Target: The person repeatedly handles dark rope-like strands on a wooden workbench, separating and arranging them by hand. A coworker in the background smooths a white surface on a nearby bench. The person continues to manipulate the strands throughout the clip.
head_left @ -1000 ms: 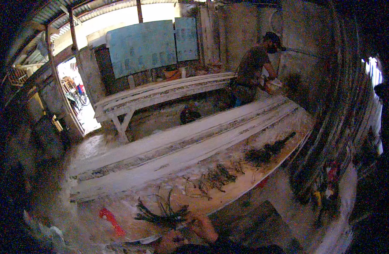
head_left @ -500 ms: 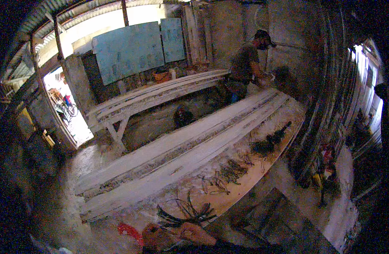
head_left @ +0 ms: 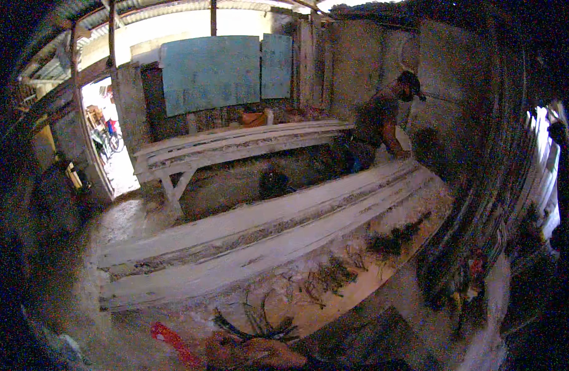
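Observation:
At the lower edge my left hand (head_left: 224, 350) and my right hand (head_left: 273, 353) are close together, fingers curled in. Whatever they hold is too small and blurred to make out. Just beyond them, on the near edge of the table, lies a loose bundle of dark, thin, wire-like strands (head_left: 253, 329), some curving upward. Beside my left hand is a red, elongated thing (head_left: 173, 343) whose kind I cannot tell. Farther along the board rests a pile of similar dark strands (head_left: 332, 276), with a darker heap (head_left: 392, 240) behind it.
Long pale planks (head_left: 235, 260) run along the table, away to the right. A person (head_left: 380, 123) leans over its far end. Behind stands a second long bench (head_left: 247, 142) with an orange container (head_left: 253, 117) near it. An open doorway (head_left: 108, 142) is at left.
The whole view has shifted, with the room lower and to the right. The other person has bent lower over the far end of the table. My hands stay close together.

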Demonstrator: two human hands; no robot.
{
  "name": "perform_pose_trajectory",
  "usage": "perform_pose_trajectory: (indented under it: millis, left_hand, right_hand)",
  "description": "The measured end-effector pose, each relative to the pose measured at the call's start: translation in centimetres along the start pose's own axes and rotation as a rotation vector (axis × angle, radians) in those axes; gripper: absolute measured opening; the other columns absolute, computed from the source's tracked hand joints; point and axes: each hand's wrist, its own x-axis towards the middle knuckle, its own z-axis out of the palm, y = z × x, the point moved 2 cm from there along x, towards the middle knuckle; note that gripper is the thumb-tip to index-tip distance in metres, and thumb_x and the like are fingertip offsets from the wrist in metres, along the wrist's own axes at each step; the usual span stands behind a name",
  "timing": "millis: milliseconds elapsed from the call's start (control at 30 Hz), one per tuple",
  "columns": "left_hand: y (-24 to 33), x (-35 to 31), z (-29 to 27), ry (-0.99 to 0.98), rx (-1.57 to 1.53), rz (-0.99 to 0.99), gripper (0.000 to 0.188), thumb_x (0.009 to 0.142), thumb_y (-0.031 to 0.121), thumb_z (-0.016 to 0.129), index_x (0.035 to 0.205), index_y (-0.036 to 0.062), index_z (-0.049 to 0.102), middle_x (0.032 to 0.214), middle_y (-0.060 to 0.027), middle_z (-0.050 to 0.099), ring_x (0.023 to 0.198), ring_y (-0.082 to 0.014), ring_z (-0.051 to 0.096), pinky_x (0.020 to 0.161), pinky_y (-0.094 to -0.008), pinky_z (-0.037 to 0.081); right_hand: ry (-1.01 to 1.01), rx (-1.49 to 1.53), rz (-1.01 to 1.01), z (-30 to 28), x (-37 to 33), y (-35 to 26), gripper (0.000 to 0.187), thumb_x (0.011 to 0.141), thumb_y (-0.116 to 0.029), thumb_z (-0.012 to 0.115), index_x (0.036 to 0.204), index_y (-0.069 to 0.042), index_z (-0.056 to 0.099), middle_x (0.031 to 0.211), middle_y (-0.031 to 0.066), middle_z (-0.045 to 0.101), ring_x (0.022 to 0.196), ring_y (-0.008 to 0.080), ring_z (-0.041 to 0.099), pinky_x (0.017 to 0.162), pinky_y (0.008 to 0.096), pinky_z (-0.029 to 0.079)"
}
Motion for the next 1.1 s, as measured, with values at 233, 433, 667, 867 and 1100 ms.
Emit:
perform_pose_trajectory:
  millis: [233,433,667,867,1100]
  left_hand:
    - [3.0,4.0,12.6,-0.078,-0.007,0.107,0.025,0.077,0.027,0.063,0.095,0.0101,0.06,0.089,-0.0077,0.061,0.077,-0.0191,0.056,0.07,-0.0331,0.045]
    - [6.6,6.0,21.5,-0.174,0.039,0.237,0.025,0.076,0.027,0.064,0.094,0.01,0.061,0.088,-0.0071,0.062,0.078,-0.0179,0.057,0.071,-0.0324,0.046]
    - [8.6,4.0,23.3,-0.007,0.047,0.205,0.024,0.076,0.026,0.065,0.093,0.0097,0.062,0.088,-0.0063,0.063,0.078,-0.0166,0.058,0.073,-0.0317,0.046]
    - [7.4,2.2,20.4,0.558,0.121,-0.151,0.016,0.072,0.023,0.068,0.08,0.0095,0.066,0.08,-0.0047,0.064,0.075,-0.0163,0.059,0.072,-0.0292,0.047]
    - [3.9,2.8,21.3,0.673,0.195,-0.063,0.015,0.067,0.013,0.068,0.082,0.0099,0.067,0.085,-0.006,0.064,0.077,-0.0183,0.061,0.069,-0.033,0.049]
  right_hand:
    - [0.189,-0.176,0.191,-12.3,-6.7,0.7,0.036,0.085,-0.015,0.052,0.117,-0.003,0.037,0.096,0.0096,0.057,0.09,0.0208,0.057,0.078,0.0351,0.045]
    - [0.439,-0.299,0.183,-18.1,-9.0,1.7,0.034,0.084,-0.015,0.053,0.113,-0.003,0.04,0.095,0.0092,0.057,0.089,0.0204,0.057,0.077,0.0346,0.045]
    - [0.364,-0.236,0.158,-19.4,-11.0,1.6,0.032,0.083,-0.015,0.054,0.11,-0.003,0.042,0.093,0.0087,0.058,0.088,0.02,0.057,0.077,0.034,0.045]
    - [-0.005,-0.092,0.178,-18.7,-11.9,1.4,0.029,0.082,-0.015,0.055,0.107,-0.003,0.044,0.091,0.0083,0.058,0.087,0.0197,0.057,0.076,0.0336,0.045]
    - [-0.369,0.061,0.139,-16.1,-11.5,0.8,0.027,0.081,-0.015,0.056,0.103,-0.002,0.047,0.09,0.0079,0.059,0.086,0.0193,0.057,0.076,0.033,0.045]
